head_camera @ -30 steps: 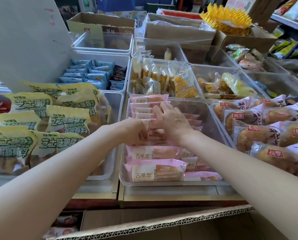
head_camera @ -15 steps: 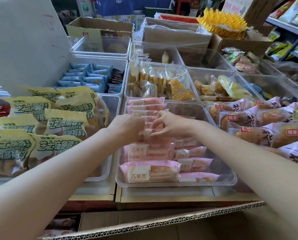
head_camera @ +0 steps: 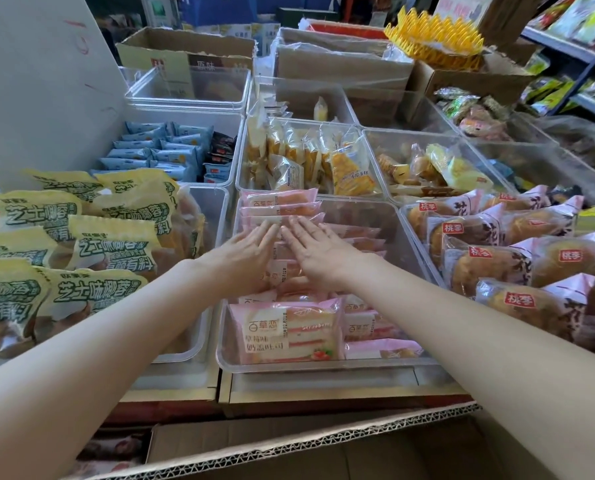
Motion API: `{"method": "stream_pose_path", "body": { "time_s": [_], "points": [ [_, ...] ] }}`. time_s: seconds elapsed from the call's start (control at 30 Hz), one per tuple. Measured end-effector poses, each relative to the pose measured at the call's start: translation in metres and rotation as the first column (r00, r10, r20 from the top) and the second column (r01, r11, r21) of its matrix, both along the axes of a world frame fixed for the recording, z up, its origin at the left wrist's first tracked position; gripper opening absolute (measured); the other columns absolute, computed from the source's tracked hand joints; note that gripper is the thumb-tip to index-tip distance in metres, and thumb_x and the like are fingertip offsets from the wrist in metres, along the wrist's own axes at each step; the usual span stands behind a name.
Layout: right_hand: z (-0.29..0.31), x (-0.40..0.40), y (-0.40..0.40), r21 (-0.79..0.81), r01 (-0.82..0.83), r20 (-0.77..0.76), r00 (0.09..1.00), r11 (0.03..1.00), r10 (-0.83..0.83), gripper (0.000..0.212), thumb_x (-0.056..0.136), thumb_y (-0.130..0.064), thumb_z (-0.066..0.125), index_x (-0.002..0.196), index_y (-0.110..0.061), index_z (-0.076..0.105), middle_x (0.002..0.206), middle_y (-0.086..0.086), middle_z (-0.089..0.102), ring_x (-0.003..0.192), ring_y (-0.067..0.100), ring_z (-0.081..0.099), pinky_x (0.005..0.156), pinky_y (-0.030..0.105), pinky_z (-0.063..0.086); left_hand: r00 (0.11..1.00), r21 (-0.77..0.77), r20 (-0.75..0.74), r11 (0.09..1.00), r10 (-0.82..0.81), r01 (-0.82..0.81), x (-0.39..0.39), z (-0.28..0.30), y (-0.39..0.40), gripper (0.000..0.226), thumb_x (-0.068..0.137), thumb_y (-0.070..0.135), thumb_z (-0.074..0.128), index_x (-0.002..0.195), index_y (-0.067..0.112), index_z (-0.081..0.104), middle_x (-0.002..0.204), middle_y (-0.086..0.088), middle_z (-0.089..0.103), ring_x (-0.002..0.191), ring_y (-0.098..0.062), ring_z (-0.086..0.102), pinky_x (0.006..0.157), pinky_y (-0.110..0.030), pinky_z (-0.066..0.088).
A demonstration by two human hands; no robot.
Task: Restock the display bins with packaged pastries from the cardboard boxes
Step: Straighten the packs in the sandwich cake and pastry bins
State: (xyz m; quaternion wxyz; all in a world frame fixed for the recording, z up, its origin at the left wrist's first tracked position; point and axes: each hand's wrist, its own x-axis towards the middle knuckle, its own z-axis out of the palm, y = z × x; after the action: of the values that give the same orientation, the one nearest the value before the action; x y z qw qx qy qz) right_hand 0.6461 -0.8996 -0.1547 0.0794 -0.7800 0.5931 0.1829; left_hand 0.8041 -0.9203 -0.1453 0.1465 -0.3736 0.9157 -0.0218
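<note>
A clear plastic display bin (head_camera: 323,366) in the middle holds pink strawberry pastry packs (head_camera: 285,329), a row standing on its left side and others lying flat on the right. My left hand (head_camera: 245,252) and my right hand (head_camera: 318,249) lie side by side on top of the standing row, fingers straight and pointing away from me, pressing on the packs. Neither hand holds anything. An open cardboard box (head_camera: 289,448) sits below the bin at the bottom edge, its inside mostly hidden.
Yellow-green pastry bags (head_camera: 81,237) fill the left bin. Pink bun packs (head_camera: 503,258) fill the right bin. Behind are bins of blue packs (head_camera: 161,154) and yellow cake slices (head_camera: 309,157), cardboard boxes (head_camera: 185,53) and a shelf (head_camera: 580,53) at far right.
Both hands were curled on pink packs in the middle of the bin. Now their fingers are straightened out flat and reach farther back along the row.
</note>
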Motion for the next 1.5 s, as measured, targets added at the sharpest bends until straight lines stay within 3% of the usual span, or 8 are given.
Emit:
{"method": "stream_pose_path", "body": {
  "time_s": [0.1, 0.33, 0.5, 0.77, 0.9, 0.97, 1.3, 1.5],
  "points": [
    [-0.001, 0.005, -0.001, -0.010, 0.014, -0.035, 0.999, 1.000, -0.014, 0.094, 0.087, -0.067, 0.033, 0.147, -0.017, -0.020, 0.154, 0.012, -0.024, 0.142, 0.030, -0.021, 0.114, 0.046, -0.011, 0.992, 0.154, 0.041, 0.981, 0.115, -0.120, 0.003, -0.010, 0.002, 0.075, 0.098, 0.039, 0.027, 0.143, 0.003, -0.021, 0.152, -0.019, -0.023, 0.142, -0.027, -0.019, 0.116, -0.035, -0.007],
    [0.002, 0.004, 0.005, 0.023, 0.094, -0.026, 0.995, 0.995, -0.094, 0.094, 0.090, -0.066, 0.031, 0.147, -0.010, -0.019, 0.154, 0.018, -0.023, 0.143, 0.031, -0.020, 0.115, 0.047, -0.011, 0.976, 0.219, 0.036, 0.951, 0.213, -0.216, -0.003, -0.004, 0.005, 0.085, 0.094, 0.047, 0.038, 0.146, 0.005, -0.015, 0.152, -0.022, -0.020, 0.142, -0.031, -0.017, 0.116, -0.040, -0.004],
    [0.020, -0.001, -0.006, 0.003, 0.275, 0.303, 0.916, 0.962, -0.263, 0.086, 0.092, -0.063, 0.019, 0.149, -0.006, -0.009, 0.156, 0.011, -0.017, 0.145, 0.022, -0.013, 0.116, 0.042, -0.009, 0.964, 0.133, -0.173, 0.975, 0.202, -0.180, 0.008, 0.012, -0.010, 0.073, 0.095, 0.048, 0.031, 0.149, 0.013, -0.004, 0.156, -0.008, -0.012, 0.144, -0.017, -0.013, 0.114, -0.041, -0.013],
    [-0.005, 0.016, -0.019, -0.024, 0.232, 0.128, 0.966, 0.972, -0.227, 0.065, 0.098, -0.053, 0.012, 0.151, -0.018, -0.005, 0.158, 0.003, -0.013, 0.146, 0.023, -0.011, 0.115, 0.044, -0.010, 0.961, 0.093, 0.013, 0.957, 0.275, -0.275, -0.002, -0.009, -0.018, 0.063, 0.099, 0.041, 0.007, 0.147, 0.001, -0.003, 0.156, -0.017, -0.006, 0.145, -0.023, -0.009, 0.115, -0.040, -0.009],
    [0.002, 0.011, -0.026, -0.117, 0.268, 0.237, 0.943, 0.956, -0.235, 0.058, 0.101, -0.045, 0.016, 0.151, -0.021, 0.001, 0.159, 0.004, -0.009, 0.147, 0.020, -0.005, 0.116, 0.041, -0.008, 0.982, -0.115, -0.034, 0.975, 0.186, -0.189, -0.006, -0.006, -0.027, 0.061, 0.098, 0.035, 0.012, 0.145, -0.003, 0.014, 0.154, -0.021, 0.013, 0.145, -0.026, 0.007, 0.116, -0.046, -0.007],
    [0.006, 0.006, -0.040, -0.180, 0.323, 0.280, 0.922, 0.929, -0.267, 0.058, 0.102, -0.042, 0.018, 0.151, -0.017, 0.001, 0.159, 0.004, -0.009, 0.147, 0.020, -0.006, 0.116, 0.040, -0.008, 0.986, -0.173, -0.064, 0.971, 0.153, -0.162, -0.012, -0.002, -0.038, 0.057, 0.099, 0.033, 0.012, 0.148, 0.003, 0.010, 0.156, -0.014, 0.009, 0.145, -0.023, 0.004, 0.115, -0.046, -0.010],
    [-0.014, 0.002, -0.055, -0.118, 0.320, 0.008, 0.947, 0.940, -0.322, 0.072, 0.099, -0.052, 0.011, 0.148, -0.004, -0.011, 0.157, 0.011, -0.014, 0.145, 0.024, -0.016, 0.116, 0.040, -0.012, 0.953, -0.111, 0.039, 0.949, 0.301, -0.295, -0.017, -0.022, -0.058, 0.059, 0.098, 0.041, 0.002, 0.146, 0.010, -0.014, 0.155, -0.009, -0.018, 0.142, -0.022, -0.021, 0.111, -0.042, -0.018],
    [-0.011, 0.005, -0.055, -0.088, 0.291, -0.012, 0.956, 0.953, -0.294, 0.073, 0.099, -0.051, 0.013, 0.148, -0.001, -0.008, 0.157, 0.015, -0.011, 0.146, 0.026, -0.011, 0.118, 0.037, -0.006, 0.943, -0.040, -0.018, 0.942, 0.332, -0.332, -0.014, -0.024, -0.059, 0.058, 0.099, 0.039, 0.005, 0.148, 0.012, -0.010, 0.156, -0.005, -0.013, 0.145, -0.019, -0.010, 0.114, -0.040, -0.013]
  ]
}}
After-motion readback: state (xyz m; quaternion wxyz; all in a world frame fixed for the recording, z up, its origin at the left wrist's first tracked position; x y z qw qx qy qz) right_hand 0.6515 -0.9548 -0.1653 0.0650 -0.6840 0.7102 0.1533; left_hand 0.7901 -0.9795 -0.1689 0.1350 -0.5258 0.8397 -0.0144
